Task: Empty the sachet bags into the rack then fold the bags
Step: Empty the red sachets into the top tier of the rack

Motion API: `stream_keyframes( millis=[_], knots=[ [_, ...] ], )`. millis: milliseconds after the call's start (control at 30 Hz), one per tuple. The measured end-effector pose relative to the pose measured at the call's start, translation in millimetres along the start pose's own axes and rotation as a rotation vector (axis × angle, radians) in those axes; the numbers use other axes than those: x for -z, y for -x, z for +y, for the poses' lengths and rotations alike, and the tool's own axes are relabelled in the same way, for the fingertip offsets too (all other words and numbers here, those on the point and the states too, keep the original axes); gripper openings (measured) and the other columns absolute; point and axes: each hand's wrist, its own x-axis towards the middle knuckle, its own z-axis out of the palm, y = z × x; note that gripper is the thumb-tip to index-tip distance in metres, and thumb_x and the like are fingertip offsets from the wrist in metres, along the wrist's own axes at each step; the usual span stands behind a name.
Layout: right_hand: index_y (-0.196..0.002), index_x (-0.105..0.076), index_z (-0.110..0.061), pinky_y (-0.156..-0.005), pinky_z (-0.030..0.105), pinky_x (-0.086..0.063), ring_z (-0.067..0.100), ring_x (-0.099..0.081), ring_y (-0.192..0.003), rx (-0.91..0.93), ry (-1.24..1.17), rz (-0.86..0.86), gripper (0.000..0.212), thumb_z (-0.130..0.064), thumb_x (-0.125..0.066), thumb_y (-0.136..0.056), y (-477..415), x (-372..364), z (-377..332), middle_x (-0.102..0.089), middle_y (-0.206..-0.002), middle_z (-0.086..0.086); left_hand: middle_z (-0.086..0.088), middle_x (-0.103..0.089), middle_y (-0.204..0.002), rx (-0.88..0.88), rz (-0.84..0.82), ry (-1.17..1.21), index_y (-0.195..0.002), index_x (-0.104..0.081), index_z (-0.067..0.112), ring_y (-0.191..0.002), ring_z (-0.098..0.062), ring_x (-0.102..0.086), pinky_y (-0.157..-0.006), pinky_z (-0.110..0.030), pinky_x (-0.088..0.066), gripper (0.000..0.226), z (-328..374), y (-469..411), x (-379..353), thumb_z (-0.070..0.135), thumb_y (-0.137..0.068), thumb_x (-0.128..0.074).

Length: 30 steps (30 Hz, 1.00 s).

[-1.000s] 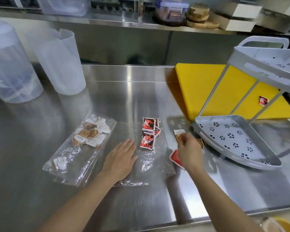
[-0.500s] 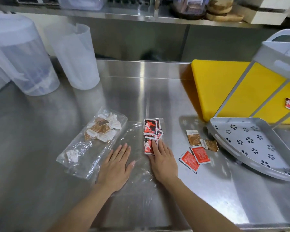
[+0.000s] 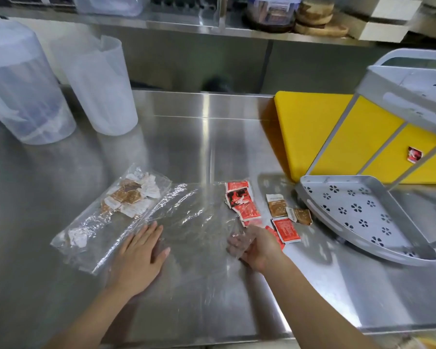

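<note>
A clear plastic bag lies flat on the steel counter. My left hand presses flat on its left part, fingers spread. My right hand pinches the bag's right edge, lifting a bit of film. Red sachets lie at the bag's far right corner. More red sachets and brown sachets lie loose on the counter between my right hand and the grey two-tier rack. A second clear bag with brown and white sachets lies to the left.
Two translucent plastic jugs stand at the back left. A yellow cutting board lies behind the rack, with one red sachet on it. A shelf with containers runs along the back. The counter's front edge is near my forearms.
My right hand has pulled back from the red sachets to the bag's right edge and gripped the film. The red sachets have spread out. My left hand has stayed flat on the bag.
</note>
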Motion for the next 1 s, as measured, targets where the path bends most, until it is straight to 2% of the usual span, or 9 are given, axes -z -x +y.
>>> stream_keyframes(
  millis=[233,300,400,500,567,667,767,867,1000],
  knots=[
    [-0.081,-0.052,-0.009,-0.045,0.038,-0.055,0.032,-0.061,-0.077,-0.107,-0.108,-0.092,0.046,-0.052,-0.038,-0.092,13,5,-16,-0.055,-0.084,0.016,0.015,-0.036,-0.142,-0.018,-0.120,0.439,-0.137,-0.037,0.029,-0.130,-0.006,-0.034,-0.110,-0.032,-0.024,0.109,53,13,51,0.095,-0.052,-0.023],
    [-0.086,-0.052,-0.006,-0.041,0.036,-0.055,0.030,-0.062,-0.077,-0.067,-0.059,-0.089,0.040,-0.042,-0.039,-0.094,20,1,-25,-0.057,-0.088,0.017,0.017,-0.043,-0.134,-0.195,-0.084,0.299,-0.138,-0.036,0.027,-0.121,-0.003,-0.043,-0.104,-0.031,-0.034,0.106,74,19,58,0.091,-0.053,-0.035],
    [-0.075,-0.057,-0.003,-0.040,0.027,-0.052,0.024,-0.062,-0.058,0.078,0.203,-0.034,0.019,-0.010,-0.047,-0.090,30,0,-35,-0.063,-0.068,0.012,0.009,-0.073,-0.092,-0.380,0.137,0.033,-0.111,-0.055,0.028,-0.080,-0.014,-0.070,-0.078,-0.024,-0.046,0.049,82,13,43,0.048,-0.066,-0.059],
    [-0.097,-0.059,-0.003,-0.060,0.031,-0.052,0.028,-0.063,-0.073,0.391,0.685,0.194,0.018,-0.011,-0.054,-0.082,17,10,-38,-0.066,-0.089,0.018,0.008,-0.069,-0.059,-0.302,0.104,0.007,-0.074,-0.066,0.026,-0.051,-0.021,-0.065,-0.047,-0.025,-0.049,0.023,80,2,46,0.012,-0.056,-0.061],
    [-0.130,-0.044,-0.014,-0.091,0.040,-0.048,0.027,-0.057,-0.108,0.654,0.955,0.282,0.059,-0.028,-0.067,-0.077,12,16,-42,-0.059,-0.120,0.011,0.010,-0.070,-0.059,-0.272,0.121,-0.045,-0.073,-0.071,0.031,-0.045,-0.019,-0.063,-0.040,-0.022,-0.048,0.029,79,-3,54,0.011,-0.055,-0.061],
    [-0.118,-0.060,-0.030,-0.098,0.031,-0.040,0.018,-0.052,-0.120,0.849,1.116,0.067,0.043,-0.018,-0.069,-0.078,20,18,-54,-0.059,-0.121,-0.002,0.006,-0.073,-0.066,-0.243,0.144,0.040,-0.079,-0.071,0.030,-0.053,-0.023,-0.067,-0.045,-0.026,-0.049,0.024,79,-7,66,0.016,-0.068,-0.055],
    [-0.070,-0.073,-0.035,-0.079,0.025,-0.047,0.011,-0.066,-0.085,0.806,1.032,-0.085,0.025,-0.011,-0.073,-0.074,34,16,-66,-0.071,-0.082,-0.008,0.003,-0.073,-0.092,-0.146,0.102,0.097,-0.096,-0.067,0.027,-0.084,-0.026,-0.066,-0.068,-0.031,-0.049,0.024,77,-17,73,0.022,-0.088,-0.045],
    [-0.071,-0.074,-0.021,-0.065,0.017,-0.046,0.000,-0.064,-0.063,0.844,0.907,-0.085,0.015,-0.007,-0.071,-0.076,46,5,-84,-0.069,-0.064,-0.013,0.002,-0.071,-0.098,-0.074,0.081,0.107,-0.098,-0.065,0.029,-0.093,-0.025,-0.063,-0.076,-0.033,-0.049,0.020,72,-36,98,0.024,-0.091,-0.047],
    [-0.068,-0.070,-0.020,-0.076,0.030,-0.048,0.016,-0.062,-0.075,0.932,0.802,-0.111,0.015,-0.007,-0.072,-0.075,60,-25,-121,-0.069,-0.071,-0.004,0.002,-0.070,-0.089,-0.086,0.124,0.144,-0.089,-0.066,0.028,-0.093,-0.027,-0.062,-0.073,-0.034,-0.047,0.017,70,-79,158,0.019,-0.087,-0.052]
  ],
)
